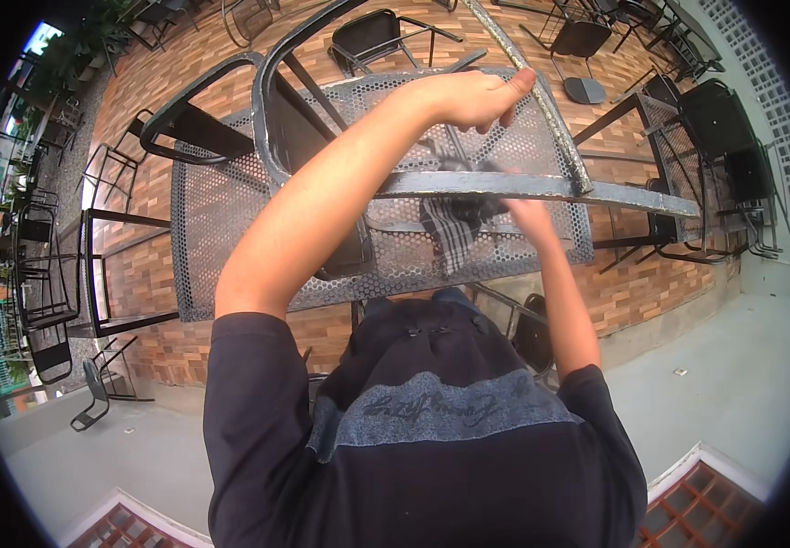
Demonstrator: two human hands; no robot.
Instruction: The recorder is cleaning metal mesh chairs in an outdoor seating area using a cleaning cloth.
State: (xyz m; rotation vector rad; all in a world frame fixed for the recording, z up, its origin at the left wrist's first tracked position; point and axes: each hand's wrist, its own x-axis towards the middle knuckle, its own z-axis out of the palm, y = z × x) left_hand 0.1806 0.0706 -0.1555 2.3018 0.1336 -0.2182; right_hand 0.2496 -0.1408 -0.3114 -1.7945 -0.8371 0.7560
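Observation:
A metal-framed chair (436, 183) with worn, chipped paint lies tipped on a perforated metal table (230, 198). My left hand (484, 99) rests at the chair's long speckled frame tube (549, 116), thumb against it; its fingers are curled, and whether they close round the tube is not clear. Lower down, my right hand (526, 214) is at a dark and striped cloth (455, 233), just under the flat frame bar. The bar and blur hide part of the fingers, and the cloth hangs down over the tabletop.
Another black chair (196, 133) leans at the table's left side. More chairs stand on the wood-patterned floor beyond, one (367, 38) near the far edge. At the right, chairs (716, 120) are stacked on another perforated table. A pale low ledge (696, 363) runs beside me.

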